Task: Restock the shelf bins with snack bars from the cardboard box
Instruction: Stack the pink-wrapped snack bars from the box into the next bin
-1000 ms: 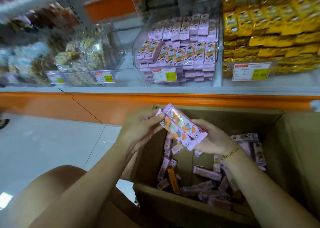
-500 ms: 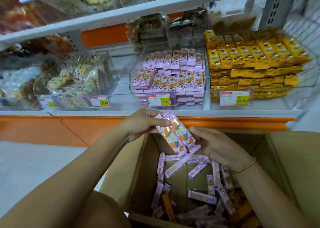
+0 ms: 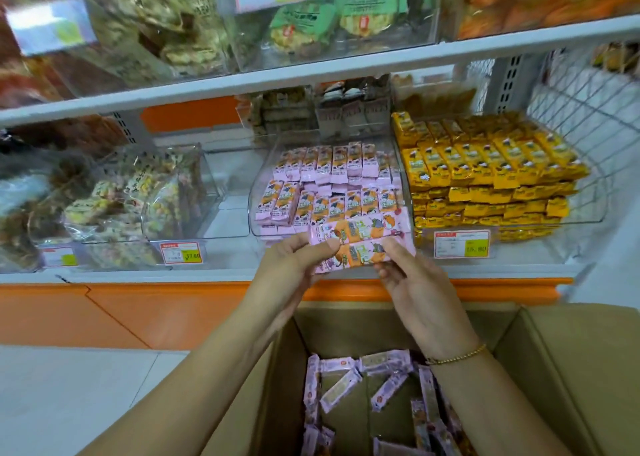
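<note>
A small stack of pink and orange snack bars (image 3: pixel 360 239) is held level in front of the clear middle bin (image 3: pixel 258 196). My left hand (image 3: pixel 294 265) pinches the stack's left end. My right hand (image 3: pixel 412 282) grips its right end from below. The middle bin holds rows of the same pink bars (image 3: pixel 332 185), upright and filling most of it. Below my arms, the open cardboard box (image 3: pixel 571 369) has several loose pink bars (image 3: pixel 374 386) lying at its bottom.
A bin of yellow bars (image 3: pixel 485 168) sits right of the pink one, a bin of bagged snacks (image 3: pixel 138 199) to the left. Price tags (image 3: pixel 462 244) hang on the shelf front. An upper shelf (image 3: pixel 311 71) overhangs the bins. Orange shelf base (image 3: pixel 138 313) meets the floor.
Both hands have lifted the stack of bars up out of the box to the front of the pink bin and turned it from slanted to level. My view has tilted upward.
</note>
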`<action>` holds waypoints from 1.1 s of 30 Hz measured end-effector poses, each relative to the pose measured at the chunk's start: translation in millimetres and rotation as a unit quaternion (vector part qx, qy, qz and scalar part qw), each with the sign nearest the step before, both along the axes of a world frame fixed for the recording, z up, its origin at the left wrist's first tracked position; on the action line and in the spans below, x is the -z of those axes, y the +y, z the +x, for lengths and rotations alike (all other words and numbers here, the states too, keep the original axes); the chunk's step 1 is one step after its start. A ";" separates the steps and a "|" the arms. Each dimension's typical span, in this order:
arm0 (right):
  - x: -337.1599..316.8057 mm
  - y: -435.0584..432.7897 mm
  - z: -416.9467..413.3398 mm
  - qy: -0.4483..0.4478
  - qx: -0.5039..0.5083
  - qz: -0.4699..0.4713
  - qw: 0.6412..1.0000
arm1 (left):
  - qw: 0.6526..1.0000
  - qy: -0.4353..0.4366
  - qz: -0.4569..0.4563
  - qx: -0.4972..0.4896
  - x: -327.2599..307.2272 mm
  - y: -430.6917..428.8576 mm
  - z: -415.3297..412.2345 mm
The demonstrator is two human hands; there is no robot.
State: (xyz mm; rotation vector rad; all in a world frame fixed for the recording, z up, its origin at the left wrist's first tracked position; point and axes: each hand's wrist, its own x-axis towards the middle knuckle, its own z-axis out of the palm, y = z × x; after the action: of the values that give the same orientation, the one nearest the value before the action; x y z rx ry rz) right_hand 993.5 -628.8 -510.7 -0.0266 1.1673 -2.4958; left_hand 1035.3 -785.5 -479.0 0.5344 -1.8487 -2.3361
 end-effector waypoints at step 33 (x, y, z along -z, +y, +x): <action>-47.3 -113.2 -123.2 0.281 -0.051 0.515 0.808 | 0.733 0.019 -0.680 0.013 15.9 -71.7 -30.9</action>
State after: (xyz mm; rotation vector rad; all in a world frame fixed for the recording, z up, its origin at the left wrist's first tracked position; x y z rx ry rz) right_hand 870.3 -742.0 -463.4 -0.5363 2.5221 -1.4620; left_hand 1004.4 -857.2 -494.9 0.1930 -2.7710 -0.4400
